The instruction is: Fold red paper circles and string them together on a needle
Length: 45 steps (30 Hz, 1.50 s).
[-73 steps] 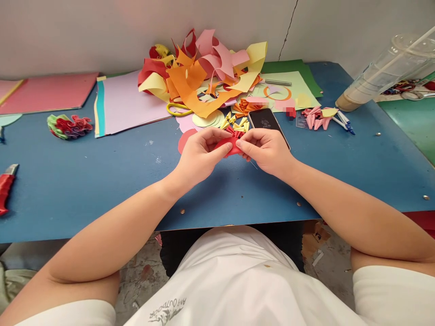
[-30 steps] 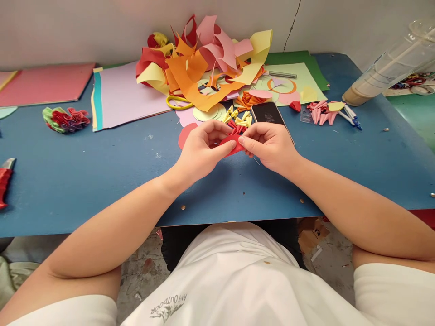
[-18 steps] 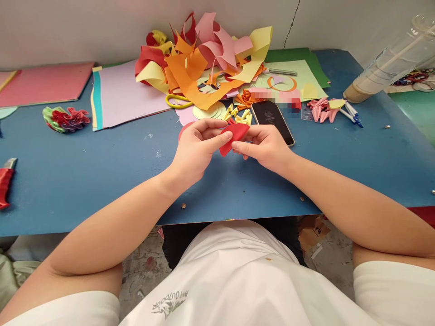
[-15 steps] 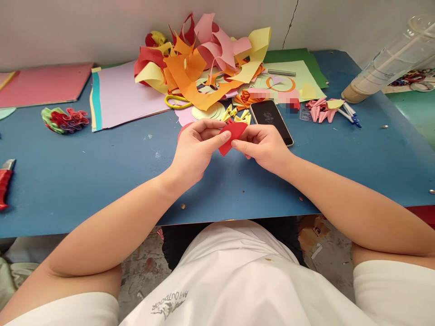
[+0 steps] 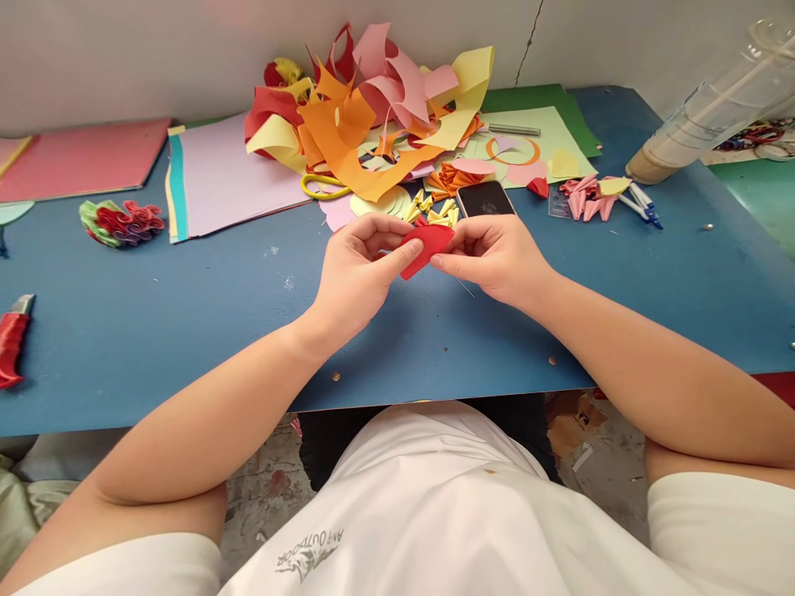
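My left hand (image 5: 366, 265) pinches a small wedge-shaped piece of red paper (image 5: 423, 251) between thumb and fingers above the blue table (image 5: 236, 323). On the paper's right edge, my right hand (image 5: 500, 258) is closed with thumb and index finger; its other fingers are curled out of sight. A thin, pale line (image 5: 465, 287) shows just below my right hand, too fine to name. Right behind the hands lie small folded yellow paper cones (image 5: 442, 213) and pale paper discs (image 5: 382, 203). A phone (image 5: 485, 199) is partly hidden by my right hand.
Curled paper scraps (image 5: 360, 132) heap up against the wall. Yellow-handled scissors (image 5: 324, 187) lie beside lilac sheets (image 5: 242, 178). To the left are a paper flower cluster (image 5: 122, 223) and a red utility knife (image 5: 12, 343). Pink cones (image 5: 587, 199), pens (image 5: 643, 203) and a tall plastic cup (image 5: 696, 112) stand right.
My right hand has shifted slightly right and up, covering more of the phone. The red paper is turned a little and shows more of its face. A thin line now shows beneath my right hand.
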{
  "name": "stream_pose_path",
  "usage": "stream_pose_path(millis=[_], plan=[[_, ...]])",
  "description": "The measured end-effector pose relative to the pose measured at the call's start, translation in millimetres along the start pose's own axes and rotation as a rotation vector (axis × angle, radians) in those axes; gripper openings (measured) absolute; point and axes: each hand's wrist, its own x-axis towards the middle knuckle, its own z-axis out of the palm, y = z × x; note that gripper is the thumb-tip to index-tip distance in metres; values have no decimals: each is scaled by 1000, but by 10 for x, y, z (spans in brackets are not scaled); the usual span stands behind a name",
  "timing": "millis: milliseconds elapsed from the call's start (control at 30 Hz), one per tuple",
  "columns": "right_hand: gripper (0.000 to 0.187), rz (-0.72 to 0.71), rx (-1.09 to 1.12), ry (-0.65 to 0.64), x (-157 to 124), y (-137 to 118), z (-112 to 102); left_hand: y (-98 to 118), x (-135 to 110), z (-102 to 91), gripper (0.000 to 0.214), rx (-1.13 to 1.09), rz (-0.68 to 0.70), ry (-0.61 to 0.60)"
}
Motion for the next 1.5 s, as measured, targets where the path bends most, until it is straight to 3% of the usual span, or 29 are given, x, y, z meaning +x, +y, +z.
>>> stream_pose_path(millis=[133,333,600,800,1033,1167,1300,1400,1500], plan=[[26,11,-2,2,-16,-24,1,-3,17,-25,23,121,21,-39],[23,23,67,-15,9,-35,12,-81,65,-73,26,172,29,-201],[23,13,143,-37,44,-20,6,-41,50,-69,28,213,112,-210],[29,11,143,100,82,-4,-41,12,33,-43,25,199,73,-198],[39,-68,104,269,145,16,-154,33,12,-3,30,76,-86,-117],[31,-107,62,175,101,99,-36,9,30,-14,38,-43,-185,-86],[25,-159,4,79,48,180,74,-10,39,-28,37,-16,-254,-119],[22,-162,-84,55,24,184,63,1,28,-20,34,44,-201,-192],[18,-165,-158,11,5,139,34,27,18,-9,31,177,-77,-191]])
